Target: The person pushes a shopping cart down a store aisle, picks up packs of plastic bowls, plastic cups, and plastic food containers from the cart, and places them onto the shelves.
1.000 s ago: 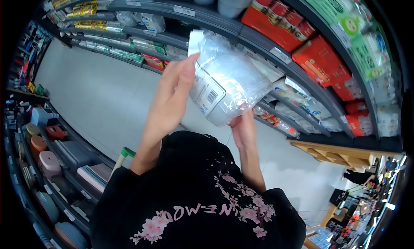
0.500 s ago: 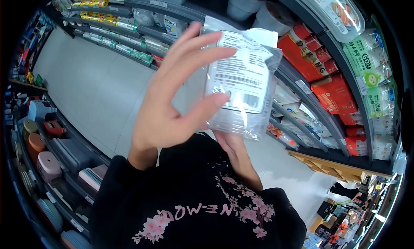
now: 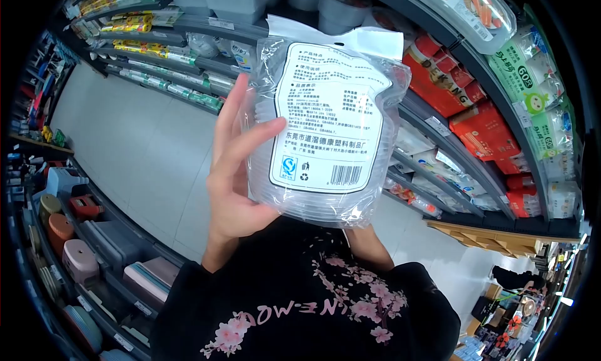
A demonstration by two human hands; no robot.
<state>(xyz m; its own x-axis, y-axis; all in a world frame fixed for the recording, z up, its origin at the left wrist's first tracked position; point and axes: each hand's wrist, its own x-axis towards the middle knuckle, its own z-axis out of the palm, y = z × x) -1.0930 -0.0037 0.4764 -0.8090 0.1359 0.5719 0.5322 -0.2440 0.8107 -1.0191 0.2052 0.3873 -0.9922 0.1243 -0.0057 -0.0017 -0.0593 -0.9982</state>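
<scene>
A see-through bag, a pack of clear plastic dishes (image 3: 260, 167), is held up in front of my chest. Ridged, rounded stacked rims show at its left and lower sides; their exact shape is hard to tell. Its white printed label (image 3: 328, 114) faces me, with a barcode at the lower right. My left hand (image 3: 235, 167) grips the pack's left edge, one fingertip over the front and the thumb at the lower left. From below and behind, my right hand (image 3: 369, 245) supports the pack; its fingers are hidden.
Shelves (image 3: 219, 30) on the far side carry wrapped rolls and plastic tubs. Red packages (image 3: 482, 132) and green packs (image 3: 532, 95) fill the right shelves. A pink container (image 3: 80, 261) stands on the lower-left shelf. Pale tiled floor (image 3: 144, 129) lies between. A dark-clothed person (image 3: 516, 278) is farther off.
The pack has come closer and moved down-left, its label now clearly readable. My left hand, which was raised across its front, has shifted to the left edge.
</scene>
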